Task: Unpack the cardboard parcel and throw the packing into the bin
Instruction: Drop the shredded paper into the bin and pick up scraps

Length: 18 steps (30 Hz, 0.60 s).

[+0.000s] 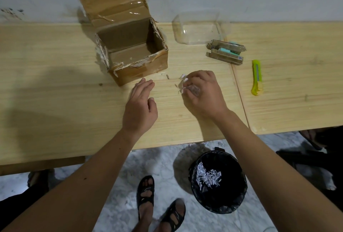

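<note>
- The packing scraps (pixel 182 83) under your right hand (pixel 201 93) are shredded paper mixed with what looks like crumpled clear film: judge them feather-light, soft and loose, with no stiffness to grip against. They will likely drift or spill if you lift them in an open palm.
- Take hold by bunching them into one wad, fingers curled over the top and thumb beneath, rather than pinching single strips.
- Your right hand is closed around that small clump, knuckles up, resting on the table (pixel 55 102) just in front of the cardboard box (pixel 137 64).
- Your left hand (pixel 140 105) lies flat and empty, fingers together, beside the right hand and not touching it; its fingertips are close to the box's near corner.
- A few stray bits (pixel 168 77) sit on the wood between the box and your right hand; sweep them in with the flat left hand.
- The box stands open and looks emptied, its torn edges fringed with tape.
- The bin (pixel 219 181) sits on the floor below the table edge, under your right forearm, already holding shredded paper; some scraps lie on the floor near it.
</note>
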Tool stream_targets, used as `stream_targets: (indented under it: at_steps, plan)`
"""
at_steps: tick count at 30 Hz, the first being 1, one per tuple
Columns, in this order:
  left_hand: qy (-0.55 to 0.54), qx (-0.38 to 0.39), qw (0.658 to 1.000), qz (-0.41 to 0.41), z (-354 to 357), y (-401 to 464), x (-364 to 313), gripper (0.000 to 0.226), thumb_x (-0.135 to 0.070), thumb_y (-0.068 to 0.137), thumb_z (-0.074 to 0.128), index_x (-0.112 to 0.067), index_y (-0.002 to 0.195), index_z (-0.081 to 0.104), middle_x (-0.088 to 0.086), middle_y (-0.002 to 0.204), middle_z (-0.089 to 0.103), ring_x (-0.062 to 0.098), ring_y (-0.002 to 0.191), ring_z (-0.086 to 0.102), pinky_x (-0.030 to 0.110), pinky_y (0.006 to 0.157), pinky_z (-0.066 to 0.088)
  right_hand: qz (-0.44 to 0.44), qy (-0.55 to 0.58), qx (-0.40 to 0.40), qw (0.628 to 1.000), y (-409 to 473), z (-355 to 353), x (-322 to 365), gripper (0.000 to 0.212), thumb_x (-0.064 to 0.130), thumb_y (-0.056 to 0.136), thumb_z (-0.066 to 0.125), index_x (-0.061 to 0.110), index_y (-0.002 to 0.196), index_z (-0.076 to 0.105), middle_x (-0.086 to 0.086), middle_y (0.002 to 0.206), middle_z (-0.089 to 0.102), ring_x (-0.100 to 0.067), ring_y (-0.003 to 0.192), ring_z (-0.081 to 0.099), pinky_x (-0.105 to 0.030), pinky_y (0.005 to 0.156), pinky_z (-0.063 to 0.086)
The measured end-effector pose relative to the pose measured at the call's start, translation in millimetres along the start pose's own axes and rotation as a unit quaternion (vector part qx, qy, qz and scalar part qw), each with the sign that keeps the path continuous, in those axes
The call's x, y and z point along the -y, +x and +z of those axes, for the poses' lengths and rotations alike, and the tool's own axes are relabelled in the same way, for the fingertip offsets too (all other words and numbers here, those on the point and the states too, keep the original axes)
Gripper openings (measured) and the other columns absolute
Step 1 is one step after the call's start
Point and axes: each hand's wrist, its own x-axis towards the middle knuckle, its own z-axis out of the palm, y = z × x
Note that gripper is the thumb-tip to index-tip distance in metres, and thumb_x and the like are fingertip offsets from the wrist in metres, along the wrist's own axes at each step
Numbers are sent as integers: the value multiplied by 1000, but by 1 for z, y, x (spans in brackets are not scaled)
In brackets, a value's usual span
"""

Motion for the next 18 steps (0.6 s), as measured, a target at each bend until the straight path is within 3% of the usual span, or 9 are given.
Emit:
stream_targets:
  at_steps: [3,8,14,18]
  plan:
    - [4,-3,1000,11,1,0,2,47,7,91,54,-1,138,60,8,143,60,22,145,45,47,116,43,46,18,-12,999,-10,-10,-6,23,29,86,73,20,107,72,-1,127,61,-21,122,46,-29,99,39]
    - [10,-8,999,29,2,0,2,47,9,91,54,1,137,60,11,142,61,24,144,46,48,115,44,92,5,59,994,-20,-7,-2,69,44,81,74,21,142,52,-5,145,45,-26,130,41,-30,101,35]
    - [11,-5,999,30,3,-1,3,46,7,93,53,0,137,61,9,143,60,23,145,46,48,115,44,79,50,139,986,-3,1,12,81,16,87,66,23,160,32,-13,160,28,-34,142,29,-38,112,31]
    - [4,5,1000,14,1,-1,2,44,3,94,53,-3,138,61,6,145,59,19,147,42,44,118,41,71,50,171,982,14,-3,16,75,8,86,66,34,154,45,-7,156,31,-31,137,31,-34,105,35]
